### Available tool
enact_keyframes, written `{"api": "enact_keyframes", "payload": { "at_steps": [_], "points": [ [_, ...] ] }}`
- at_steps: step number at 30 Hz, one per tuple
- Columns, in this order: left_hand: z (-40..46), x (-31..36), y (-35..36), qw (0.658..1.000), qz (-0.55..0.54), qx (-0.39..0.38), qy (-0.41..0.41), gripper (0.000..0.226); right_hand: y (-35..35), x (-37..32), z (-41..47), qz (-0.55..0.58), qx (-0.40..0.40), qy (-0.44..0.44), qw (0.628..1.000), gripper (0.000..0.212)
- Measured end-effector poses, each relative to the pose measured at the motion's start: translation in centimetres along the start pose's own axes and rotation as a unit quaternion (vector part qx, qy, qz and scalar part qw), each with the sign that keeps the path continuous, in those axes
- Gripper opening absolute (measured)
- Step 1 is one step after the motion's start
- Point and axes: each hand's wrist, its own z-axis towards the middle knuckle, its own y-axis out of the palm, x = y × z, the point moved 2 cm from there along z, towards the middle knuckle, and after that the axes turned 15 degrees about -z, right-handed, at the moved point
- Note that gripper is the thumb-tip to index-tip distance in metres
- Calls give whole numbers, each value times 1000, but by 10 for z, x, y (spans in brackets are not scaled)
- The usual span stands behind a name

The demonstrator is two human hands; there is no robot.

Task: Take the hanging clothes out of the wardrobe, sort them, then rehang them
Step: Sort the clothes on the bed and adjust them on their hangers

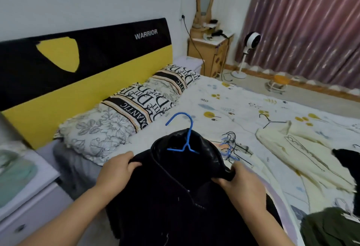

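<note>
A black coat (171, 191) hangs in front of me over the bed's near edge, with a blue hanger (185, 134) sticking up out of its collar. My left hand (115, 169) grips the coat's left shoulder. My right hand (245, 183) grips its right shoulder. A cream garment (303, 154) on a black hanger lies spread on the bed to the right. A loose pile of empty hangers (231, 148) lies just behind the coat. An olive green garment (329, 226) sits at the lower right, and a black garment (346, 162) shows at the right edge.
The bed (233, 99) has a patterned sheet and two pillows (126, 113) against a black and yellow headboard. A white bedside cabinet (25, 197) stands at the left. A wooden dresser with a mirror (210, 47), a white fan (249, 47) and a pink curtain are at the back.
</note>
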Motion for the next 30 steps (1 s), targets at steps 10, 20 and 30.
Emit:
{"api": "enact_keyframes", "payload": {
  "at_steps": [10,20,30],
  "points": [
    [-26,-12,-131,993,-22,118,-16,35,-63,-100,-23,51,45,-56,996,49],
    [19,-50,-252,981,-87,173,-13,25,-96,-227,-8,77,87,-82,990,48],
    [96,-89,-316,977,-125,175,18,15,-104,-316,29,115,104,-37,987,48]
  ]
}}
